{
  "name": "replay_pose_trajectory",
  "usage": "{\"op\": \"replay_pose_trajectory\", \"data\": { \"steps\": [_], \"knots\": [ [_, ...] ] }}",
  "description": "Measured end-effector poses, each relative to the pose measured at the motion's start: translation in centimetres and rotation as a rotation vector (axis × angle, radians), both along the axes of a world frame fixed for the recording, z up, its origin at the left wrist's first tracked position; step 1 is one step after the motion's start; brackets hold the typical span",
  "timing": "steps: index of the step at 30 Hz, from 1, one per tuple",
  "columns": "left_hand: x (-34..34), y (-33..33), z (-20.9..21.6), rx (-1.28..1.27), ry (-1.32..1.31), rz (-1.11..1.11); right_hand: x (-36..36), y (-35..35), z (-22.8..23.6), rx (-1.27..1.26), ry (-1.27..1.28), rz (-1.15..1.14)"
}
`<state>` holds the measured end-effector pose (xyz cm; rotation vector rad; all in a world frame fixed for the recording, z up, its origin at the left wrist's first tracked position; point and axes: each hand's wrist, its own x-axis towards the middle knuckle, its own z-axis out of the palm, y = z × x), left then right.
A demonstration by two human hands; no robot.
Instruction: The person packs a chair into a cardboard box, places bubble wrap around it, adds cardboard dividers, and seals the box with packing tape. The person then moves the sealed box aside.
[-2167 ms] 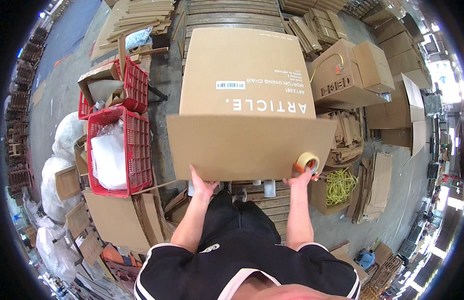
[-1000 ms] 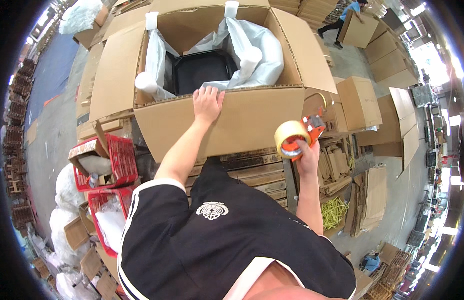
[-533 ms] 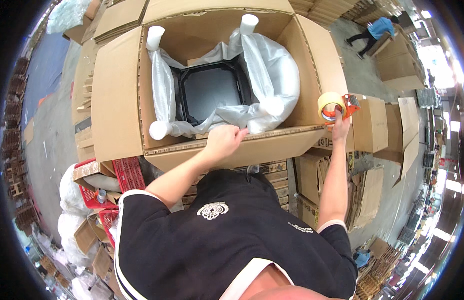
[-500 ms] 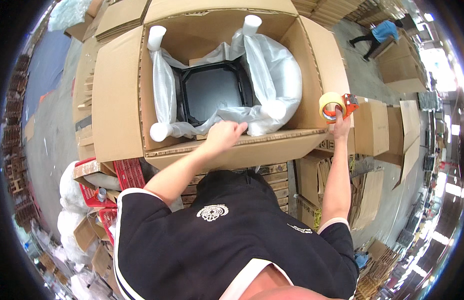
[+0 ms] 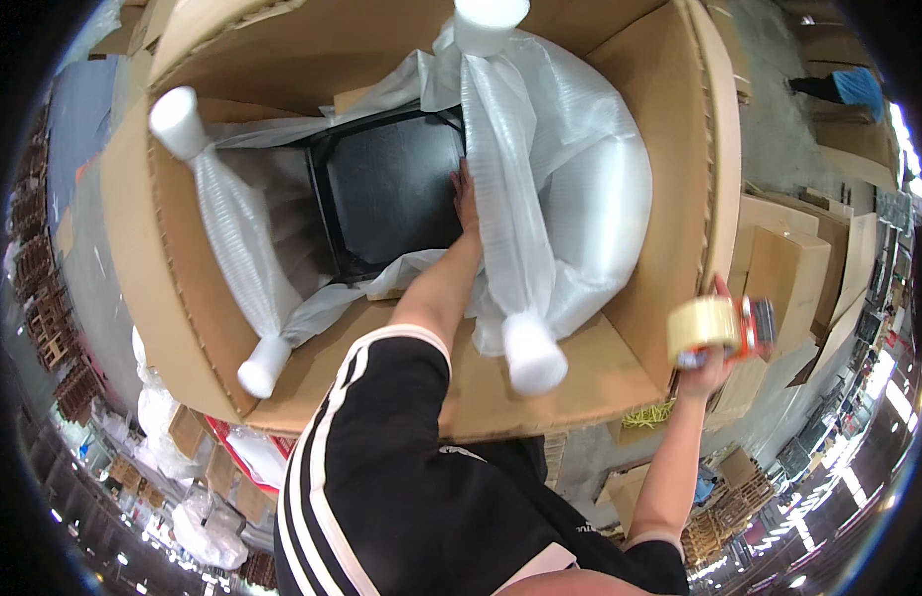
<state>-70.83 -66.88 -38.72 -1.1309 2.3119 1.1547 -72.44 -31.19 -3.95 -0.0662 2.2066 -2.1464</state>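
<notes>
Carton (image 5: 664, 228); left arm (image 5: 436, 298) extended inside; left hand (image 5: 467, 206) uncurled, seemingly empty, beside black panel (image 5: 386, 189); right hand (image 5: 706, 375) curled round tape dispenser (image 5: 709, 326)

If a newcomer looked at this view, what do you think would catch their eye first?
Probably the big open box filling the upper middle, with a piece in translucent wrap and four white padded ends around a black panel. Next, perhaps, the left hand inside, at the panel's right edge. At right, beside the box, the right hand holds an orange tape dispenser.
</notes>
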Motion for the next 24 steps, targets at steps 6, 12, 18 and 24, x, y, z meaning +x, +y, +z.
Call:
{"op": "replay_pose_trajectory", "data": {
  "steps": [6, 12, 18, 24],
  "knots": [
    [-0.3, 4.9, -4.4, -0.109, 0.106, 0.263, 0.3, -1.1, 1.9, -0.210, -0.457, -0.111],
    [-1.1, 4.1, -4.1, -0.124, 0.107, 0.213, 0.7, -2.6, 2.0, -0.137, -0.429, -0.224],
    [0.0, 3.9, -1.8, -0.128, 0.123, 0.210, 1.8, -1.5, 0.7, 0.320, 0.007, 0.037],
    [0.4, -3.2, 6.8, 0.345, -0.277, -0.162, 2.6, 2.0, -1.5, 0.366, 0.148, -0.285]
  ]
}}
